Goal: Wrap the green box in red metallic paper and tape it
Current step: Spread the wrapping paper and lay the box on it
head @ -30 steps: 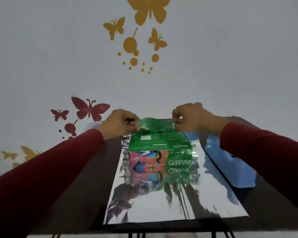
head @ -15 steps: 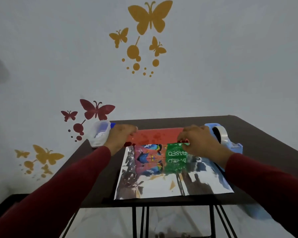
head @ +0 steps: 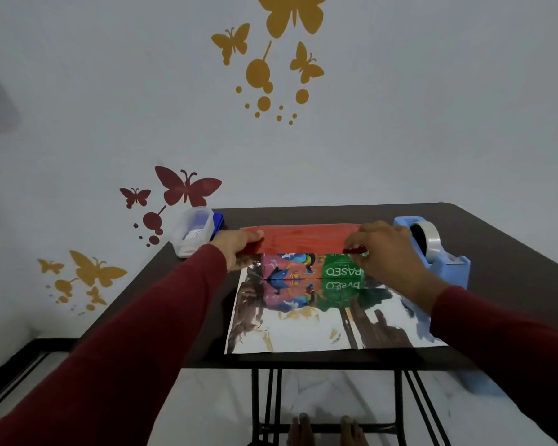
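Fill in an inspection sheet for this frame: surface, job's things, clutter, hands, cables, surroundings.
Surface: dark table on black legs.
Job's things: green box on the paper's silver side; red paper flap folded over its top; blue tape dispenser to the right.
Clutter: clear plastic container at the far left corner.
Hands: left hand and right hand each pinch the flap.
Cables: nothing seen.
Surroundings: wall with butterfly decals.

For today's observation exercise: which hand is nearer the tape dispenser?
Right. The right hand holds the paper just beside the tape dispenser; the left hand is at the paper's far end.
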